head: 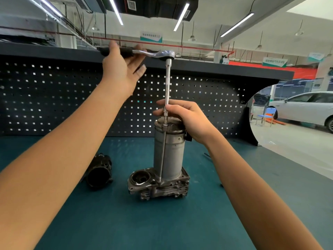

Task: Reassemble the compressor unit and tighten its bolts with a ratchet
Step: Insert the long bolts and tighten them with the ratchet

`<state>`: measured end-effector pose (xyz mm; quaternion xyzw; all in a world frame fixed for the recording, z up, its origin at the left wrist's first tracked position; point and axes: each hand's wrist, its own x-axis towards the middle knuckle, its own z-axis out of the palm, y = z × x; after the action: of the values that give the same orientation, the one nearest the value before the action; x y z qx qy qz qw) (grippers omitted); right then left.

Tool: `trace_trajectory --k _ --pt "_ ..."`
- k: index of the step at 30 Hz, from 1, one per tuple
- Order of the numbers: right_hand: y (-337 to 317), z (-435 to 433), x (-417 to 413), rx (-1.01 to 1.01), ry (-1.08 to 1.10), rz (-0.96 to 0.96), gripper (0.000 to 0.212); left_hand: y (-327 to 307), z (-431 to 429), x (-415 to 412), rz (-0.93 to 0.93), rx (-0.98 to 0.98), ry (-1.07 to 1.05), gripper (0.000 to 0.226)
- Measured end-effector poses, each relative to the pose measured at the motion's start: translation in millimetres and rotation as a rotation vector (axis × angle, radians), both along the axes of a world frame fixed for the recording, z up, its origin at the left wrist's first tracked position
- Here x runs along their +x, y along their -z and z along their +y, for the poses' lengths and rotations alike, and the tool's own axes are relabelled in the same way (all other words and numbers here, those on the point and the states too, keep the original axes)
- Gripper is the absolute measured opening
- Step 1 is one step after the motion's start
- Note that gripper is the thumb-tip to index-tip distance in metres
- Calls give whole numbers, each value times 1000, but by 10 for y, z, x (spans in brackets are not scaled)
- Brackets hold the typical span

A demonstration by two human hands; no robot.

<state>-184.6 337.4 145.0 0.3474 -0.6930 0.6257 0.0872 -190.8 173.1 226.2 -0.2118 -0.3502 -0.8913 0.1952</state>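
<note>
Compressor unit (169,156), centre of frame: a grey cylinder standing upright on a cast metal base, which rests on the teal mat (72,213). A long bolt (163,156) runs down the cylinder's front face from a lug near the top into the base. An extension bar (168,83) rises vertically from the bolt head, and the ratchet (162,54) sits across its upper end, with the black handle reaching toward the upper left of the frame.

Right hand (187,120): thumb and fingers pinch the lower end of the extension bar just above the cylinder top, and the heel of the hand lies against the cylinder's upper right edge.

Left hand (122,69): fingers straight and spread, laid against the ratchet handle and not wrapped around it.

Surroundings: a dark housing (99,172) lies on its side on the mat, left of the base and apart from it. A black pegboard (54,96) stands behind the mat. At the right edge, a white car (306,109) and a blue chair (266,114) stand on the workshop floor.
</note>
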Motion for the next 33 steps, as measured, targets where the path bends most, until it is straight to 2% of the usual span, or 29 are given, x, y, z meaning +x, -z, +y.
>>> trace_trajectory --k 3,6,8,10,12,13,14,17,19,21,23,26,29,31,33 --pt "-4 -7 20 7 17 18 17 20 -25 -102 -46 25 60 47" --pt "14 -2 24 -2 51 66 15 49 2 35 60 -3 -4 43" --pt "20 -7 20 -19 62 74 15 81 60 213 212 -128 -181 31" --pt "20 -14 18 -26 70 83 15 114 171 428 441 -302 -466 16" --pt "20 -9 14 -23 85 106 17 142 264 588 700 -488 -745 18" --pt "19 -3 14 -24 89 115 18 157 299 612 796 -552 -818 17" --pt "22 3 13 -24 88 122 20 167 319 609 817 -564 -833 15" --pt "36 8 7 -9 85 130 16 140 268 554 542 -357 -576 14" --pt "35 6 -14 -3 59 88 12 76 168 392 329 -189 -343 24" --pt "15 11 -34 -2 7 24 18 5 84 197 169 -96 -203 38" --pt "8 21 -33 0 -9 18 17 -38 69 44 70 -38 -91 44" --pt "23 25 -22 -8 18 59 20 -64 115 -62 18 12 47 47" --pt "27 11 -6 -41 32 70 22 -40 151 46 120 -40 -27 44" --pt "25 -6 -8 -51 65 85 23 0 219 252 299 -191 -287 26" --pt "24 -27 -10 -44 98 107 21 51 317 471 579 -376 -637 9"
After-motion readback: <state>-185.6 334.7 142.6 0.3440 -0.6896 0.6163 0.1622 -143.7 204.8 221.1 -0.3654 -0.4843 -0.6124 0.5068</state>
